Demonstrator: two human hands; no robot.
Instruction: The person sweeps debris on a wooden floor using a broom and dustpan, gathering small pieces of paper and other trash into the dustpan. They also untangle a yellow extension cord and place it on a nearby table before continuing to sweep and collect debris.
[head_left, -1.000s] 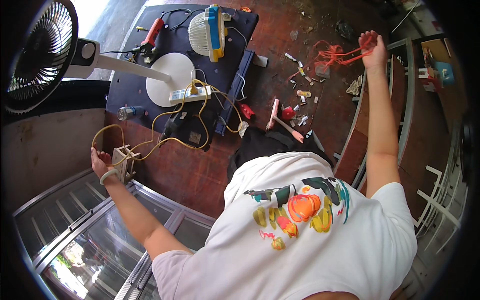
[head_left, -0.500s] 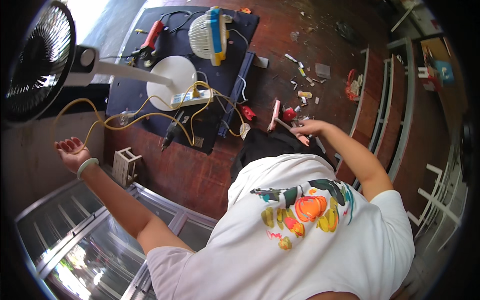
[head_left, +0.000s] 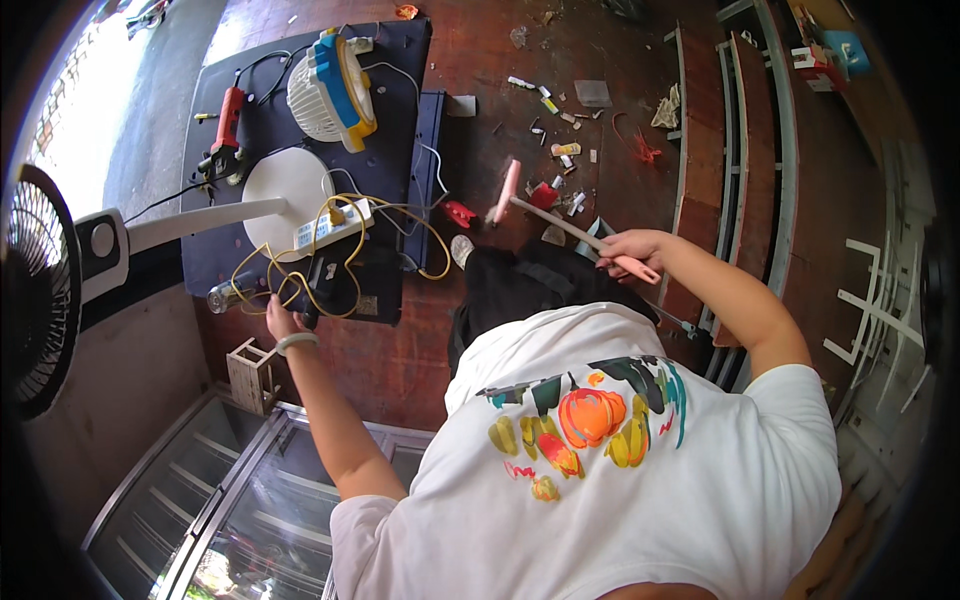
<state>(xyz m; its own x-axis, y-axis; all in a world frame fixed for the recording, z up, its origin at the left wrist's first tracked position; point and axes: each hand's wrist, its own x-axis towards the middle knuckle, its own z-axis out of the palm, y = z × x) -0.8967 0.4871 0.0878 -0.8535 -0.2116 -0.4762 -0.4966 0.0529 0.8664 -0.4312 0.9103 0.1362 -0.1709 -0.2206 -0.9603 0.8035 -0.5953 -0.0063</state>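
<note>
At the near edge of the dark table (head_left: pixel 395 230), my left hand (head_left: pixel 287 320) is closed on a loop of yellow cord (head_left: pixel 352 272); its fingertips are small in view. The cord winds over a white power strip (head_left: pixel 318 232) and beside a dark power drill (head_left: pixel 330 283), close to my fingers. A clear object (head_left: pixel 222 297) lies left of that hand. My right hand (head_left: pixel 632 250) grips the handle of a pink T-headed cleaning tool (head_left: pixel 508 190), its grey shaft pointing toward the floor litter. Whether the head has bristles or a blade is unclear.
A white pedestal fan (head_left: pixel 215 218), a blue-yellow fan (head_left: pixel 330 95) and a red angle grinder (head_left: pixel 228 120) are on the table. Litter (head_left: pixel 565 150) covers part of the floor. Long metal-edged boards (head_left: pixel 700 160) stand right; a wooden stool (head_left: pixel 252 372) and glass-paned frames (head_left: pixel 240 490) are lower left.
My left hand has come right and down to the table edge, lowering the yellow cord. My right hand has swung the pink tool's head out farther from my legs. The whole view has shifted.
</note>
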